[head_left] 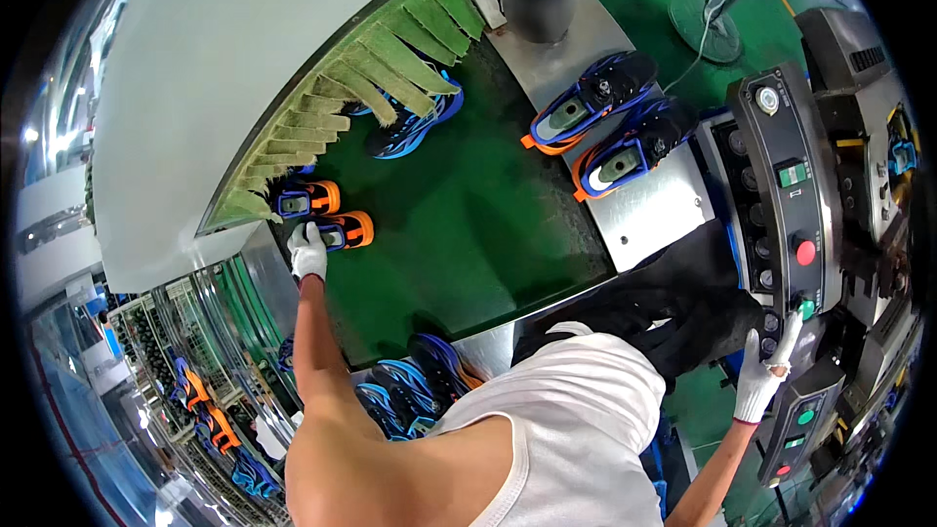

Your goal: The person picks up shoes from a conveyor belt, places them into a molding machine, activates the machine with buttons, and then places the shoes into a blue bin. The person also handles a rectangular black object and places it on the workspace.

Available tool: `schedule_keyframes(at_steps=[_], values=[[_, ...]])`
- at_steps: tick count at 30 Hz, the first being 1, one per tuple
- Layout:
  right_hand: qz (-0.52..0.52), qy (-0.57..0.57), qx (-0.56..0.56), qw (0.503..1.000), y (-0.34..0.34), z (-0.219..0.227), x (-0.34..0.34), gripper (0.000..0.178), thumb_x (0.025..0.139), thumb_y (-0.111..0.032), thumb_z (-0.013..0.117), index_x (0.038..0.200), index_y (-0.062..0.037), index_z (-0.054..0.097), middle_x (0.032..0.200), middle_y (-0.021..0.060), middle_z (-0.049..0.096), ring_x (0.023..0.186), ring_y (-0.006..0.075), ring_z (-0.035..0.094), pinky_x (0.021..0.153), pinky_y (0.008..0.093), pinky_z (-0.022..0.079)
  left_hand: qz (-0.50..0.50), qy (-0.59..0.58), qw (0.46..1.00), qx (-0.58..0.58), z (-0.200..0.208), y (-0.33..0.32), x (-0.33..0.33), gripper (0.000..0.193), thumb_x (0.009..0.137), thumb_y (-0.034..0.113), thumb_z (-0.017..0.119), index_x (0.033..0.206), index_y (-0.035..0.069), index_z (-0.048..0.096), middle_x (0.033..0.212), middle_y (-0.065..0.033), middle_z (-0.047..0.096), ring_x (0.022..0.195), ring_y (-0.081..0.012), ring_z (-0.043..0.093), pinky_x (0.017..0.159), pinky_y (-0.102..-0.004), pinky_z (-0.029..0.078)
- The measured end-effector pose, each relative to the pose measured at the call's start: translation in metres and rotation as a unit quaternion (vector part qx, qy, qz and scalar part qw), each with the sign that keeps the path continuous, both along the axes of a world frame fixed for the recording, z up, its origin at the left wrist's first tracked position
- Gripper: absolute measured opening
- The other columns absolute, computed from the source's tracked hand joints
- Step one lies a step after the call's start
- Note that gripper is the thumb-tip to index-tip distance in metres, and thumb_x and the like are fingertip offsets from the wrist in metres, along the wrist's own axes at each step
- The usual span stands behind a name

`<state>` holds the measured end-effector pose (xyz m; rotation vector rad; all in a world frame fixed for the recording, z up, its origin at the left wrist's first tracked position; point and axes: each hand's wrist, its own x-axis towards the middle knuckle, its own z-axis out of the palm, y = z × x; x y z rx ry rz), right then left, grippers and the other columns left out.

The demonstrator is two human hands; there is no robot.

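My left hand (308, 252), in a white glove, is closed on the near shoe (353, 230) of a black, blue and orange pair. The pair's other shoe (320, 198) stands just beyond it, beside the green strip curtain (390, 59). Both have their orange heels toward the middle of the green belt (459, 205); their toes are hidden. Far to the right, my gloved right hand (766, 373) is empty with its fingers apart. One outstretched finger reaches to a green button (806, 308) on the control panel (781, 185).
Blue and black shoes (415, 127) lie partly under the curtain. Two orange-heeled shoes (597, 102) rest on the metal ledge (654, 224) at the right. More shoes (415, 385) stand close before me. A red button (805, 253) sits above the green one. A shoe rack (210, 410) stands at left.
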<state>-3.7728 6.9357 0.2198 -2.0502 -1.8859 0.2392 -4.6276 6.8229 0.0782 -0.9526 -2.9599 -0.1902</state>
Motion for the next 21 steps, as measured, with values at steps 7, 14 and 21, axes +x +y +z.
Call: schedule_keyframes(at_steps=[7, 14, 21], values=[[-0.027, 0.049, -0.045, 0.997, -0.028, -0.002, -0.001, 0.076, 0.09, 0.0, 0.073, 0.158, -0.0047, 0.039, 0.16, 0.0166, 0.047, 0.146, 0.0301, 0.048, 0.116, 0.0401, 0.041, -0.077, 0.086, 0.992, -0.056, 0.034, 0.056, 0.075, 0.035, 0.108, 0.033, 0.048, 0.107, 0.007, 0.071, 0.106, -0.0205, 0.066, 0.099, -0.0422, 0.066, 0.083, -0.0518, 0.053], [0.024, 0.037, -0.022, 0.999, -0.013, 0.015, -0.04, 0.076, 0.087, 0.001, 0.075, 0.156, -0.0036, 0.043, 0.158, 0.0171, 0.049, 0.145, 0.0286, 0.05, 0.118, 0.0371, 0.039, -0.309, -0.078, 0.926, 0.201, 0.032, 0.078, 0.278, 0.032, 0.093, 0.019, 0.072, 0.118, 0.001, 0.063, 0.115, -0.0214, 0.061, 0.108, -0.0405, 0.06, 0.098, -0.0479, 0.049], [0.124, 0.215, -0.022, 0.969, -0.014, 0.043, -0.113, 0.071, 0.085, -0.018, 0.081, 0.146, 0.0015, 0.051, 0.152, 0.0253, 0.05, 0.146, 0.0434, 0.043, 0.12, 0.0478, 0.037, -0.402, -0.244, 0.87, 0.152, 0.084, 0.133, 0.317, 0.02, 0.087, 0.004, 0.071, 0.106, 0.004, 0.063, 0.106, -0.016, 0.062, 0.094, -0.0325, 0.066, 0.084, -0.0434, 0.055]])
